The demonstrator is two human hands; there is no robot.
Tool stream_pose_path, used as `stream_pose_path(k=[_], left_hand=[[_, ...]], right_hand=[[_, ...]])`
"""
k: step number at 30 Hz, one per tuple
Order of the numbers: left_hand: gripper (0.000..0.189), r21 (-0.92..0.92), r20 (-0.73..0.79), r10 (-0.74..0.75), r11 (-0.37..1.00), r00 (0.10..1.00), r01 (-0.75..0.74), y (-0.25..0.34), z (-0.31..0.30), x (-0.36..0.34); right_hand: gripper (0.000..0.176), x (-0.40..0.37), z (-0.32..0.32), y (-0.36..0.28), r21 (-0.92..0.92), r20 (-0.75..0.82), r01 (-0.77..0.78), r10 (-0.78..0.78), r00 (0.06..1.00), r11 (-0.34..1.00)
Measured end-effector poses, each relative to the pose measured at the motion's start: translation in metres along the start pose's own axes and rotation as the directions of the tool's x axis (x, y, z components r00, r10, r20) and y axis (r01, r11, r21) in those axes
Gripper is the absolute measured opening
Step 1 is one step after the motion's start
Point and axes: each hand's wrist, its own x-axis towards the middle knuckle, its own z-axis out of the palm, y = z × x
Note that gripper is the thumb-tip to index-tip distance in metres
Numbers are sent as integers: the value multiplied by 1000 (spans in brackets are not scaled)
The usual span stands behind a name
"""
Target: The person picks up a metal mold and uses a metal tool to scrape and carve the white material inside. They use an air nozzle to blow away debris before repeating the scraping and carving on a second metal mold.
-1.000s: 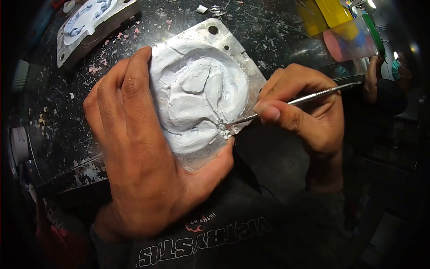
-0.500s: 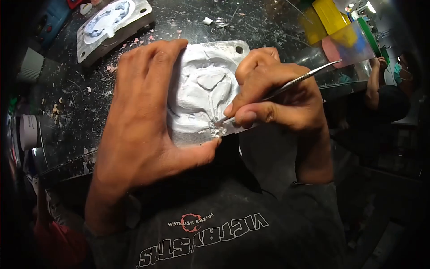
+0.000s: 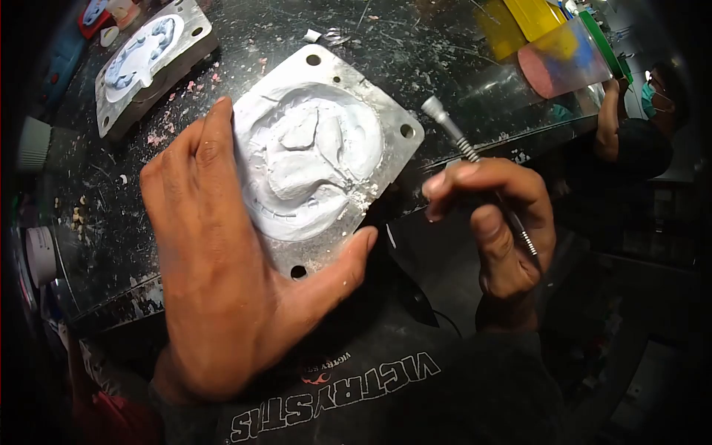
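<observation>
- Nearest, at 6 o'clock in the view, a dark printed shirt (image 3: 356,393) is seen.
- Just above it, at 8 o'clock, the left hand (image 3: 222,259) is laid over the left side of a metal plate (image 3: 386,111). The fingers are stretched along that edge and the thumb is pressed against the plate's near corner, so the plate is gripped.
- At 3 o'clock the right hand (image 3: 497,222) is closed around a slim metal tool (image 3: 452,133). The tool is held clear of the plate, with one end pointing up towards 12 o'clock.
- The two hands are kept apart, on either side of the plate's near corner.
- The plate lies at the centre on a dark, speckled worktop (image 3: 415,44). It is filled with a mound of white plaster (image 3: 304,156), which looks cracked near its middle.
- At 9 o'clock a white tub (image 3: 41,256) is partly seen at the dim edge.
- At 11 o'clock a second filled mould (image 3: 185,44) is set well apart.
- At 1 o'clock a clear plastic container (image 3: 571,59) is seen.
- Farthest, at 2 o'clock, another person (image 3: 638,148) is seated.
</observation>
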Motion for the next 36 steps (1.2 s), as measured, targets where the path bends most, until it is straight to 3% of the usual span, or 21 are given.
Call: stream_pose_path(k=[1, 2, 3, 5, 6, 7, 9, 10, 11, 13, 14, 15, 17, 18, 19, 21, 23, 25, 26, 28, 36], left_hand=[[108, 1, 3, 2, 1000, 1000, -2, -2, -1, 0], [110, -56, 16, 5, 998, 1000, -4, -4, -2, 0], [111, -114, 30, 6, 994, 1000, -2, -7, -3, -1], [113, -145, 78, 38, 989, 996, -26, -16, -7, 5], [115, -181, 120, 71, 982, 990, -49, -21, -8, 9], [115, -181, 115, 60, 983, 992, -38, -27, -9, 14], [118, -241, 193, 221, 955, 956, -172, -41, -12, 25], [119, -255, 224, 312, 933, 923, -254, -51, -14, 33], [119, -297, 205, 331, 918, 921, -263, -54, -11, 35], [115, -347, 141, 324, 901, 936, -260, -55, -2, 33], [115, -349, 136, 317, 902, 939, -254, -53, -1, 30], [113, -323, 117, 301, 913, 947, -250, -51, -1, 28], [110, -306, 86, 284, 920, 955, -246, -45, 0, 25], [109, -276, 59, 244, 936, 968, -219, -40, 0, 22], [107, -250, 27, 203, 949, 979, -190, -35, 1, 19], [106, -223, -10, 142, 965, 990, -141, -26, 4, 14], [104, -199, -42, 79, 976, 996, -85, -17, 12, 9], [103, -158, -321, 148, 965, 935, -208, -9, 26, 5], [103, -170, -328, 142, 964, 934, -206, -9, 24, 4], [102, -179, -119, 24, 983, 993, -45, -8, 12, 7], [98, -130, -155, 73, 987, 985, -94, -10, 14, 8]], right_hand=[[62, -1, 2, 2, 49, 2, -3, 3, 1000, 999], [110, 0, -16, 6, 27, 215, 36, -41, 976, 999], [143, 7, -26, 1, 67, 352, -4, -20, 936, 998], [159, 8, -38, 5, 141, 440, -23, -42, 897, 990], [145, -1, -21, 11, 350, 148, 0, -55, 987, 937], [145, -1, -20, 4, 352, 161, -5, -56, 985, 936], [93, 6, -21, -12, 443, 82, -319, 316, 945, 838], [43, 11, -22, -11, 332, 92, -326, 313, 945, 885], [24, 15, -20, -8, 262, 118, -241, 217, 969, 934], [28, 26, 7, -34, 21, -21, -363, 363, 931, 932], [35, 29, 10, -34, -104, 22, -292, 296, 955, 951], [39, 32, -2, -36, -414, 180, -123, 214, 960, 902], [40, 57, -8, -49, -638, 492, 323, 48, 869, 699], [39, 57, -2, -54, -716, 450, 333, 42, 892, 614], [39, 60, 1, -63, -723, 457, 337, 51, 888, 603], [41, 69, 7, -81, -775, 596, 528, 123, 794, 348], [40, 69, 12, -87, -782, 608, 562, 137, 782, 270], [39, 69, 17, -92, -791, 603, 562, 154, 783, 242], [39, 69, 18, -92, -791, 606, 566, 165, 778, 234], [38, 68, 19, -93, -812, 574, 527, 188, 797, 250], [22, 65, 33, -94, -869, 490, 490, 250, 835, 69]])
